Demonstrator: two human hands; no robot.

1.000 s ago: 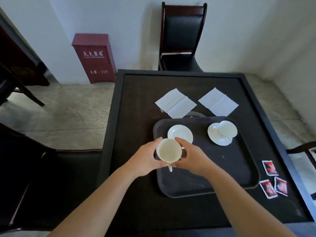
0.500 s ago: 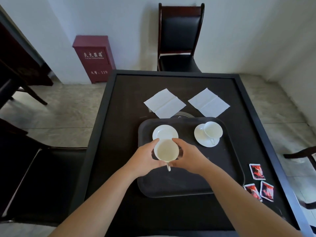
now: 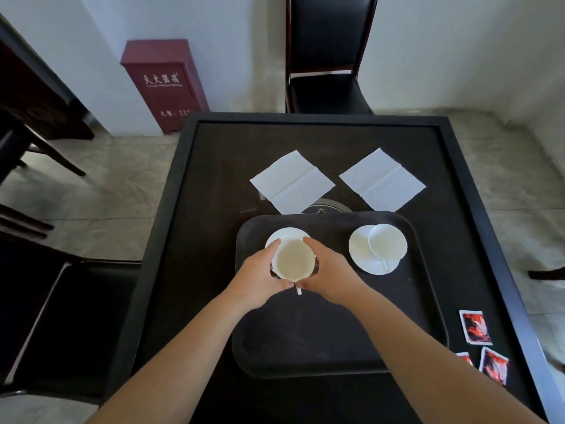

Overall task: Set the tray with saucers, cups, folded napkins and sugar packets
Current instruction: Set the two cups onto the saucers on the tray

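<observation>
My left hand (image 3: 256, 275) and right hand (image 3: 328, 272) cupped a cup (image 3: 293, 261) between curled fingers, over the near saucer (image 3: 287, 234) on the tray (image 3: 336, 347). The other cup (image 3: 386, 241) already sat on its saucer (image 3: 360, 252). Napkins (image 3: 292, 180) and sugar packets (image 3: 475, 327) still lay on the bench (image 3: 214, 179).

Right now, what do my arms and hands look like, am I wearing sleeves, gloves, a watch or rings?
Both forearms are bare as far as the frame shows: no sleeves, no gloves. The left hand and right hand show no watch, bracelet or ring on the parts visible; the fingers' far sides are hidden.
</observation>
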